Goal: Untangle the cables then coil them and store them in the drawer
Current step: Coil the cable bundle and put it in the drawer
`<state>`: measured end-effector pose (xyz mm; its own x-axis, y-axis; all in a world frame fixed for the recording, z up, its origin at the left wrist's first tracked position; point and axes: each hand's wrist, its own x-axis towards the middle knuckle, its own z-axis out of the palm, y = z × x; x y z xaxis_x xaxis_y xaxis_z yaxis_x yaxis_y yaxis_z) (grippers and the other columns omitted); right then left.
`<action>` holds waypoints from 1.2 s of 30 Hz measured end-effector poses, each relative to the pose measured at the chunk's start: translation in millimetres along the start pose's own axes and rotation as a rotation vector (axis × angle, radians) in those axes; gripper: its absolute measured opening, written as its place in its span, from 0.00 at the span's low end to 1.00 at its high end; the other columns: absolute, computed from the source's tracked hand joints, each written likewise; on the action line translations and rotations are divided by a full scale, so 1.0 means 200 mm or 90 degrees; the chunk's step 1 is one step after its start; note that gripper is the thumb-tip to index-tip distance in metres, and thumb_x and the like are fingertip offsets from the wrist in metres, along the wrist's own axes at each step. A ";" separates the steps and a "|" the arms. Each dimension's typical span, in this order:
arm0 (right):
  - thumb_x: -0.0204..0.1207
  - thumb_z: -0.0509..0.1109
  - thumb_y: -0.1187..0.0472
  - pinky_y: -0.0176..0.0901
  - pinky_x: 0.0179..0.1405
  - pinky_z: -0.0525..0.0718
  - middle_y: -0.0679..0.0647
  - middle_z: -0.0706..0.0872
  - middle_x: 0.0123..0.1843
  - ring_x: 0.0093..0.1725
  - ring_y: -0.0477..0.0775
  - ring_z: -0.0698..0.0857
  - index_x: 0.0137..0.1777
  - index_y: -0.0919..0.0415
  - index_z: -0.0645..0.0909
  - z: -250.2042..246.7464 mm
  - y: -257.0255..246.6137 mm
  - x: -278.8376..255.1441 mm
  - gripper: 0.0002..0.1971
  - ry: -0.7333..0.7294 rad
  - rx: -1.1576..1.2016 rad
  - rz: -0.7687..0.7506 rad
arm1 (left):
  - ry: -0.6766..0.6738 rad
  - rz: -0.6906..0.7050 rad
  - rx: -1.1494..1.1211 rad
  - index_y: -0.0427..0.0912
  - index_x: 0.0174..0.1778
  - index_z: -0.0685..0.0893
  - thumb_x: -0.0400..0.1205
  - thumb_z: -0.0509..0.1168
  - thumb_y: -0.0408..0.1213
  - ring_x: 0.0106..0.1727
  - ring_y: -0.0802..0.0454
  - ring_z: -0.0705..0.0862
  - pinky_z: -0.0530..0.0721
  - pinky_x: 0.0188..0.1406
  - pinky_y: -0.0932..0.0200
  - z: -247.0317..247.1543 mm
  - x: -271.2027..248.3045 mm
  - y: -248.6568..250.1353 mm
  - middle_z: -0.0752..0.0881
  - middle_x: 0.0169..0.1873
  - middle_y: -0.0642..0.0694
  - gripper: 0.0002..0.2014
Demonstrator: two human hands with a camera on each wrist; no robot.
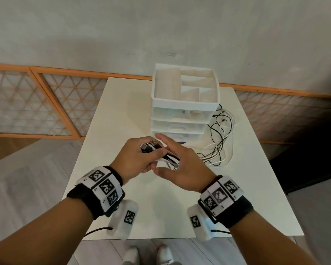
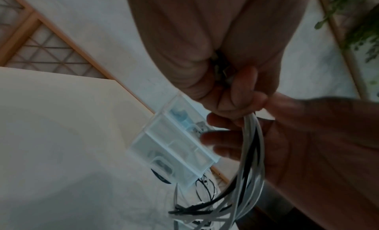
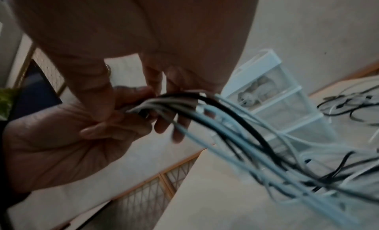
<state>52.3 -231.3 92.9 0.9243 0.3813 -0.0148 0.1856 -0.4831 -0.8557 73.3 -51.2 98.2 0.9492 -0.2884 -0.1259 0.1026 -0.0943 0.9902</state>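
Observation:
My left hand (image 1: 141, 155) grips a bundle of black and white cables (image 1: 171, 157) just behind several USB plugs (image 1: 148, 146) that stick out above its fingers. My right hand (image 1: 182, 169) lies against the bundle with straight fingers, and the strands run across its palm. From there the cables fall to a loose tangle (image 1: 218, 142) on the white table (image 1: 122, 111), right of the drawer unit (image 1: 183, 121). The left wrist view shows the left hand (image 2: 215, 63) curled round the cables (image 2: 252, 152). The right wrist view shows the right hand (image 3: 153, 47) beside the cables (image 3: 235, 120).
The clear plastic drawer unit (image 3: 276, 100) has three shut drawers and a white divided tray (image 1: 185, 85) on top. It stands at the table's far middle, against the wall. A wooden lattice screen (image 1: 46, 102) runs behind the table. My shoes (image 1: 147, 255) show below the near edge.

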 end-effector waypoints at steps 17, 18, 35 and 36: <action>0.81 0.73 0.64 0.47 0.39 0.84 0.48 0.90 0.39 0.32 0.44 0.80 0.61 0.40 0.89 0.17 0.05 -0.05 0.16 0.175 0.140 -0.040 | 0.039 -0.240 -0.155 0.33 0.39 0.83 0.88 0.50 0.60 0.28 0.43 0.79 0.75 0.21 0.58 0.05 -0.07 0.00 0.81 0.27 0.36 0.32; 0.81 0.73 0.63 0.48 0.38 0.84 0.54 0.90 0.41 0.31 0.44 0.80 0.60 0.42 0.89 0.17 0.05 -0.04 0.15 0.177 0.149 -0.032 | 0.030 -0.242 -0.142 0.33 0.40 0.83 0.88 0.49 0.61 0.28 0.44 0.79 0.74 0.20 0.59 0.05 -0.07 0.00 0.81 0.27 0.37 0.33; 0.79 0.73 0.46 0.44 0.33 0.73 0.48 0.76 0.25 0.27 0.47 0.73 0.32 0.60 0.78 0.04 0.12 -0.04 0.21 0.040 -0.137 0.064 | 0.095 -0.169 0.105 0.43 0.54 0.84 0.79 0.73 0.49 0.43 0.48 0.88 0.86 0.39 0.57 -0.06 -0.04 0.01 0.88 0.44 0.43 0.15; 0.79 0.72 0.44 0.47 0.34 0.75 0.49 0.76 0.25 0.27 0.48 0.73 0.30 0.58 0.76 0.04 0.12 -0.03 0.22 0.038 -0.164 0.055 | 0.143 -0.130 0.186 0.47 0.59 0.83 0.78 0.73 0.52 0.49 0.51 0.87 0.84 0.45 0.59 -0.08 -0.03 0.02 0.88 0.48 0.48 0.18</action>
<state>48.1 -239.3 68.8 0.9572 0.2858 -0.0450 0.1763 -0.6994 -0.6927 73.3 -34.7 104.0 0.9627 -0.0237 -0.2697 0.2376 -0.4036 0.8835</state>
